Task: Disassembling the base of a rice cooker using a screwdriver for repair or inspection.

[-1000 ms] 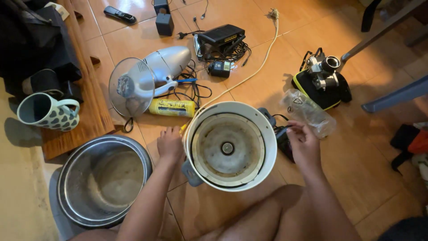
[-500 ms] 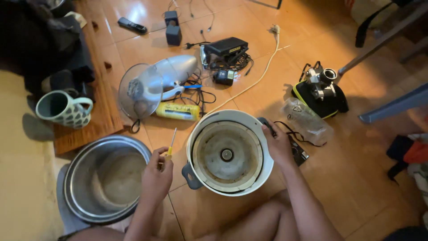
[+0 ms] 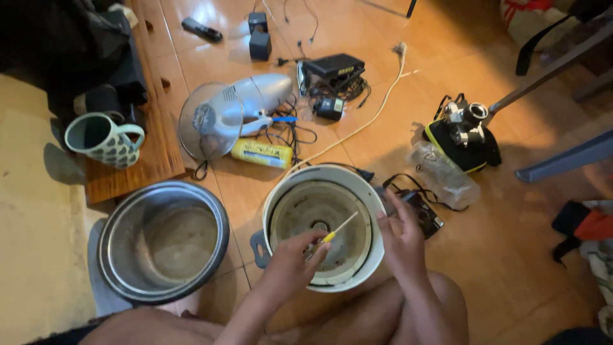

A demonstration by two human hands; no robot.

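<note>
**Screwdriver over open rice cooker body, floor-level work**

Orange-brown tiled floor (image 3: 511, 268), glossy, cluttered. Low wooden board (image 3: 150, 153) at left edge carries a patterned mug (image 3: 105, 138). A pale mat or floor strip lies further left. Small desk fan (image 3: 233, 112) lies on its side among black cables, yellow cylindrical can (image 3: 262, 153) just beside it. Black router-like box (image 3: 333, 66) and adapter sit further back, white cord (image 3: 377, 108) runs diagonally toward the cooker. Black-and-yellow device (image 3: 465, 137) at right, clear plastic bag (image 3: 442, 174) beside it. Steel inner pot (image 3: 163, 239) stands on the floor left of the cooker, apart from it.

White rice cooker body (image 3: 321, 227) stands upright, open top toward the camera, between the person's knees, heating plate visible inside.

Left hand (image 3: 295, 255) reaches in from below over the cooker's near rim, fingers clenched round the yellow-handled screwdriver (image 3: 332, 235). Right hand (image 3: 399, 233) rests on the cooker's right rim, fingers curled over the edge, grip holding the body steady; exact contact of the thumb is hard to tell.

Screwdriver's long axis runs diagonally, lower left to upper right, with a light-coloured end pointing up-right above the heating plate. Which end is the tip cannot be told. It is inside the cooker's opening, right of the plate's centre.
</note>
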